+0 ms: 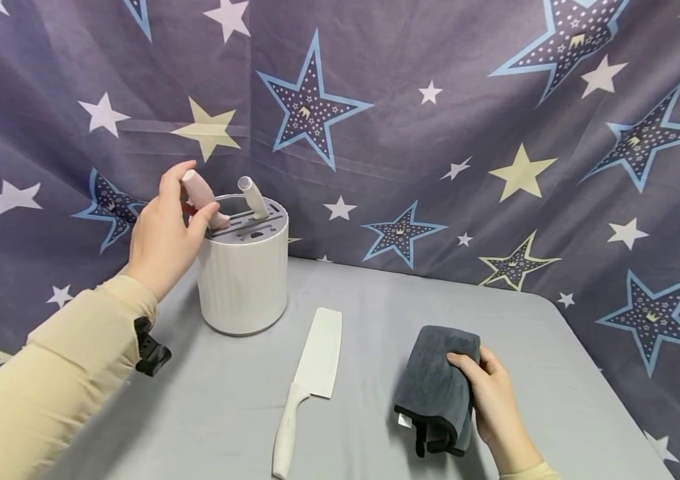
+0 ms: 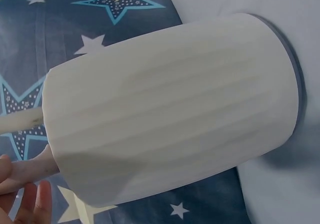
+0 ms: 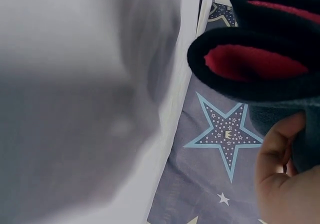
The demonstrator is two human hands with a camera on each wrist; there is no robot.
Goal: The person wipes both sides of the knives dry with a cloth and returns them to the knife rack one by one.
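Note:
My left hand point(image 1: 163, 230) pinches a pinkish knife handle point(image 1: 201, 192) that stands in the slotted top of a white ribbed knife block point(image 1: 243, 287). Its blade is hidden inside the block. A second, cream knife handle point(image 1: 254, 198) sticks up from the slots beside it. In the left wrist view the block's wall point(image 2: 170, 109) fills the middle, with the fingers point(image 2: 30, 204) on the pinkish handle at lower left. My right hand point(image 1: 496, 407) grips a folded dark grey cloth point(image 1: 436, 373) with black edging. The right wrist view shows red inside the cloth's folds point(image 3: 250, 62).
A cleaver point(image 1: 319, 353) with a whitish blade and pale handle lies on the grey table point(image 1: 370, 320) between the block and the cloth. Behind the table hangs a purple-grey curtain point(image 1: 388, 147) patterned with stars. A black strap device point(image 1: 151, 347) sits on the left wrist.

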